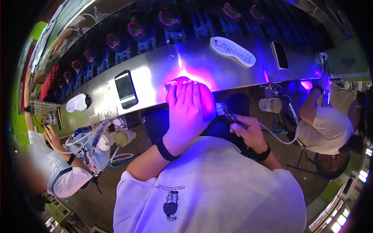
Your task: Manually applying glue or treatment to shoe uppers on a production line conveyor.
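Observation:
In front of my chest, at the table's near edge, a rounded shoe-shaped piece (209,101) glows pink and purple under strong light. My left hand (187,103) lies across its top with the fingers stretched forward and holds it; the thumb side is partly hidden. Just right of the piece, my right hand (248,130) grips the dark handle of a brush (222,110). Its pale head points at the side of the piece, and whether they touch I cannot tell. Black bands circle both my wrists.
The metal table (151,83) carries a phone (126,89), a second phone (279,55), a white shoe sole (233,51) and another sole (77,103). Beyond it, a dark rack holds several pink-outlined pieces (169,18). Co-workers sit left and right, near buckets (271,105) and hoses (285,141).

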`<act>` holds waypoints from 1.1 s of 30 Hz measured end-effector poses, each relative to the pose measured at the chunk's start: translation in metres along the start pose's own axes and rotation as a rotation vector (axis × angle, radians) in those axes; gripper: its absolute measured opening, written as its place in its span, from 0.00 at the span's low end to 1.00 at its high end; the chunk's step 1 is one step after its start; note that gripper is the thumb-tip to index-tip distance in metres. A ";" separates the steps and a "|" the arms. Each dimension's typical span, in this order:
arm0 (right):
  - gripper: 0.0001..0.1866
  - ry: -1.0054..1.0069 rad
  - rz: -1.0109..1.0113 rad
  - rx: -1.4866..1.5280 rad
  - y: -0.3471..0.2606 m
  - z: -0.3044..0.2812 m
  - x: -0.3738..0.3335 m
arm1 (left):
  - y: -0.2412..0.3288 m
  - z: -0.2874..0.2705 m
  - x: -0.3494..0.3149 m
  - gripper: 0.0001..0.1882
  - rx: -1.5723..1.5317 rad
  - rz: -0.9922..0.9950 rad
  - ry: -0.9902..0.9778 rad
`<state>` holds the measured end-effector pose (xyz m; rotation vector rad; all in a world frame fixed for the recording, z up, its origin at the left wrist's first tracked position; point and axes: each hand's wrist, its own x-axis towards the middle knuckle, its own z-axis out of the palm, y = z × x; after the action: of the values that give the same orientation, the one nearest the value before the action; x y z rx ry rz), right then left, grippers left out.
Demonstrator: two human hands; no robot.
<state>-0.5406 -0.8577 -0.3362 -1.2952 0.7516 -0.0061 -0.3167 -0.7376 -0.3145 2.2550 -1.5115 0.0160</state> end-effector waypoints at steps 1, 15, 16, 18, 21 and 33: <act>0.20 0.012 0.007 0.003 0.001 0.000 -0.002 | 0.002 0.001 0.005 0.42 0.021 0.002 -0.006; 0.18 0.275 -0.405 -0.685 -0.078 -0.019 0.034 | -0.015 0.008 0.061 0.42 -0.149 -0.083 0.015; 0.18 0.249 -0.436 -0.705 -0.081 -0.022 0.041 | -0.020 0.007 0.063 0.42 -0.149 -0.100 0.023; 0.18 0.190 -0.416 -0.744 -0.093 -0.022 0.054 | -0.029 0.005 0.068 0.42 -0.213 -0.079 0.029; 0.20 0.260 -0.554 -0.804 -0.094 -0.020 0.076 | -0.040 -0.002 0.078 0.42 -0.261 -0.122 -0.001; 0.21 0.075 -0.136 -0.242 -0.059 -0.010 0.120 | -0.104 -0.016 0.048 0.56 -0.320 -0.194 -0.362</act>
<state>-0.4306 -0.9328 -0.3458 -1.5823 0.7437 -0.0755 -0.2012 -0.7416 -0.3238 2.2050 -1.3347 -0.6745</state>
